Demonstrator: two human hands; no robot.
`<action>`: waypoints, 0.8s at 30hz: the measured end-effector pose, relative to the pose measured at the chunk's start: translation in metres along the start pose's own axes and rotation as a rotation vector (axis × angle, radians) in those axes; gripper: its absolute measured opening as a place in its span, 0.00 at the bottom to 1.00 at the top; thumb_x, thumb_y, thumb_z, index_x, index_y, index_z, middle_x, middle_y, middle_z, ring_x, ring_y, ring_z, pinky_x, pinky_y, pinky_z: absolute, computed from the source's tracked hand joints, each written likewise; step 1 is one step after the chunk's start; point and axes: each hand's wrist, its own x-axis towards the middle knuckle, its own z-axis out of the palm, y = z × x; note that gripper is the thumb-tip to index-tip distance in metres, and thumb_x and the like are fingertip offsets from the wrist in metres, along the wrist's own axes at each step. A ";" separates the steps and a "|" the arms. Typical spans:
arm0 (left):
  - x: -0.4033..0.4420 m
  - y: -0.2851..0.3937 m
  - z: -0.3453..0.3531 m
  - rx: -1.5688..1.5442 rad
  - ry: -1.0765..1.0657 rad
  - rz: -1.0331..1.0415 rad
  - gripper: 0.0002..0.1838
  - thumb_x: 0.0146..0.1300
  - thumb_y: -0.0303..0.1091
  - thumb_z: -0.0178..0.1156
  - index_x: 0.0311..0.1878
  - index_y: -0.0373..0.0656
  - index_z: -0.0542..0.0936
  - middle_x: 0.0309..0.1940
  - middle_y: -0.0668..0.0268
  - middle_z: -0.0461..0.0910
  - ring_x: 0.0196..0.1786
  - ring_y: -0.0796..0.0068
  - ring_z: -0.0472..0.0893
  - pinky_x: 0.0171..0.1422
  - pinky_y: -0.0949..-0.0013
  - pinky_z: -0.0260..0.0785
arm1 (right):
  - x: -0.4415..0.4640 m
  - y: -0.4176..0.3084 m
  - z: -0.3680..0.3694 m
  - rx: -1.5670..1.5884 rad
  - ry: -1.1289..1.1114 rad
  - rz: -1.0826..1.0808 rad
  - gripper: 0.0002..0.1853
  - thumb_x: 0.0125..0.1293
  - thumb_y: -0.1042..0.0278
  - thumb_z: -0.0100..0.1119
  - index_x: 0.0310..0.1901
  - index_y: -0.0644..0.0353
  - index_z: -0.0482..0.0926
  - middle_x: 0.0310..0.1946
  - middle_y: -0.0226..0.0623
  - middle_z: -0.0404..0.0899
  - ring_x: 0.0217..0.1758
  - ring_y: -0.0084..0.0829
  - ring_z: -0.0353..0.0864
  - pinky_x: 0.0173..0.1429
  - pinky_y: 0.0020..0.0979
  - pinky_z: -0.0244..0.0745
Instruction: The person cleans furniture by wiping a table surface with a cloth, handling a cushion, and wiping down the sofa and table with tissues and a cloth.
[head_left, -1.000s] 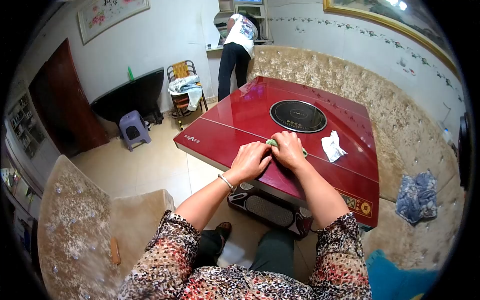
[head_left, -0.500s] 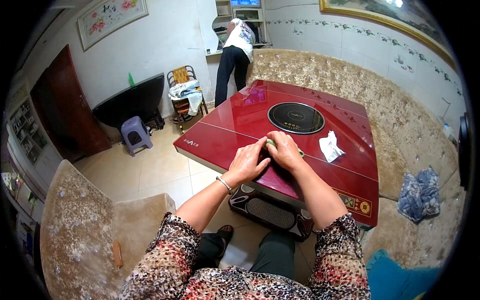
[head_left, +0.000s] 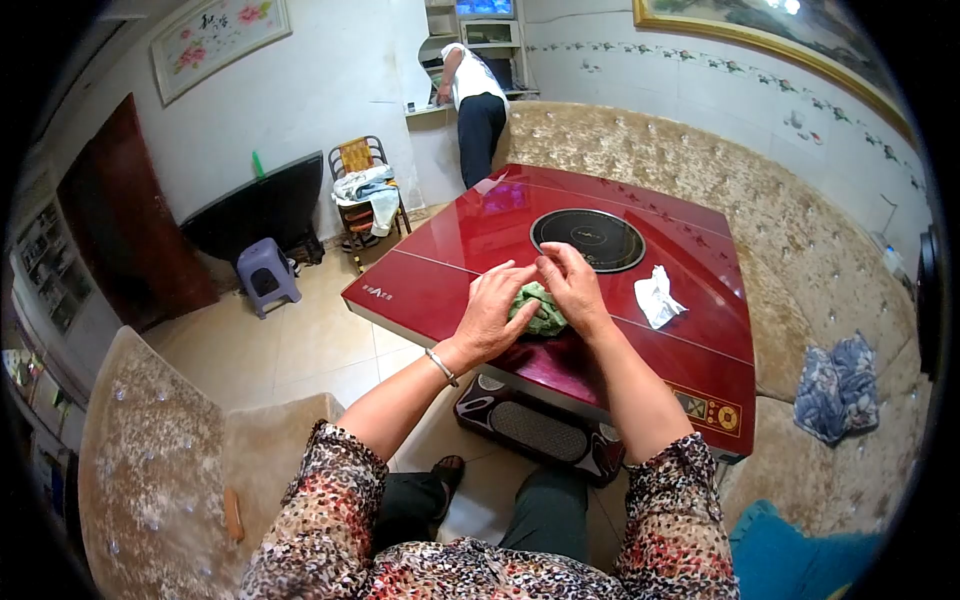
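Observation:
A crumpled green cloth (head_left: 541,312) is bunched between my two hands on the near part of the glossy red table (head_left: 440,250). My left hand (head_left: 492,312) cups the left side of the cloth, its thumb against it and its fingers bent over the top. On the other side my right hand (head_left: 575,290) curls around the cloth, fingertips close to those of the left hand. Part of the cloth is hidden under my fingers. A crumpled white tissue (head_left: 658,298) lies on the table to the right of my right hand.
A round black cooktop (head_left: 588,240) is set into the table beyond my hands. Golden sofas (head_left: 640,150) curve around the back and right. A person (head_left: 480,100) leans over shelves at the back. A purple stool (head_left: 267,275) and a chair with clothes (head_left: 366,190) stand left.
My hands have parted slightly, and more of the bunched green cloth shows between them. The person at the back has shifted posture, with an arm now visible at the shelf.

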 end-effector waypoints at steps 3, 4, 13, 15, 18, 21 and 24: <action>0.011 0.014 0.011 -0.052 -0.081 0.001 0.35 0.67 0.44 0.65 0.74 0.44 0.67 0.68 0.49 0.71 0.74 0.48 0.67 0.76 0.46 0.57 | 0.006 -0.002 -0.011 -0.061 0.129 -0.072 0.15 0.73 0.63 0.61 0.52 0.67 0.80 0.47 0.47 0.84 0.49 0.37 0.85 0.54 0.35 0.79; 0.015 0.015 0.010 -0.119 -0.209 0.005 0.33 0.67 0.45 0.64 0.72 0.43 0.69 0.67 0.51 0.72 0.72 0.46 0.68 0.75 0.44 0.59 | 0.007 -0.001 -0.013 -0.072 0.151 -0.043 0.15 0.74 0.63 0.61 0.51 0.67 0.81 0.45 0.47 0.84 0.48 0.37 0.85 0.53 0.36 0.79; 0.036 -0.023 0.023 0.063 -0.424 0.139 0.17 0.72 0.46 0.55 0.56 0.50 0.82 0.62 0.56 0.77 0.67 0.50 0.73 0.69 0.42 0.62 | -0.006 -0.011 -0.006 -0.314 0.081 -0.120 0.10 0.74 0.65 0.57 0.44 0.64 0.82 0.41 0.49 0.84 0.47 0.50 0.83 0.52 0.42 0.77; 0.044 -0.039 0.026 0.141 -0.481 0.091 0.20 0.70 0.44 0.57 0.61 0.50 0.80 0.61 0.56 0.78 0.67 0.51 0.73 0.67 0.46 0.65 | -0.012 -0.013 0.000 -0.329 0.011 -0.196 0.10 0.73 0.66 0.57 0.44 0.63 0.82 0.41 0.49 0.83 0.47 0.50 0.83 0.52 0.43 0.77; 0.049 -0.069 0.039 0.123 -0.333 0.103 0.22 0.68 0.43 0.58 0.65 0.57 0.80 0.62 0.61 0.79 0.64 0.52 0.76 0.66 0.49 0.68 | -0.024 -0.017 0.012 -0.377 -0.112 -0.254 0.07 0.70 0.68 0.60 0.43 0.63 0.81 0.39 0.48 0.83 0.46 0.51 0.82 0.52 0.45 0.77; 0.061 -0.088 0.049 0.213 -0.335 0.033 0.19 0.74 0.48 0.54 0.63 0.58 0.82 0.60 0.63 0.80 0.60 0.54 0.77 0.60 0.49 0.69 | -0.035 -0.029 0.026 -0.398 -0.257 -0.342 0.06 0.67 0.68 0.63 0.40 0.61 0.80 0.38 0.46 0.82 0.44 0.49 0.81 0.51 0.45 0.77; 0.070 -0.112 0.054 0.281 -0.282 -0.020 0.19 0.75 0.50 0.52 0.61 0.58 0.83 0.58 0.61 0.81 0.58 0.53 0.78 0.60 0.47 0.70 | -0.041 -0.037 0.036 -0.408 -0.397 -0.337 0.06 0.67 0.68 0.63 0.38 0.61 0.80 0.35 0.44 0.80 0.42 0.47 0.79 0.49 0.45 0.76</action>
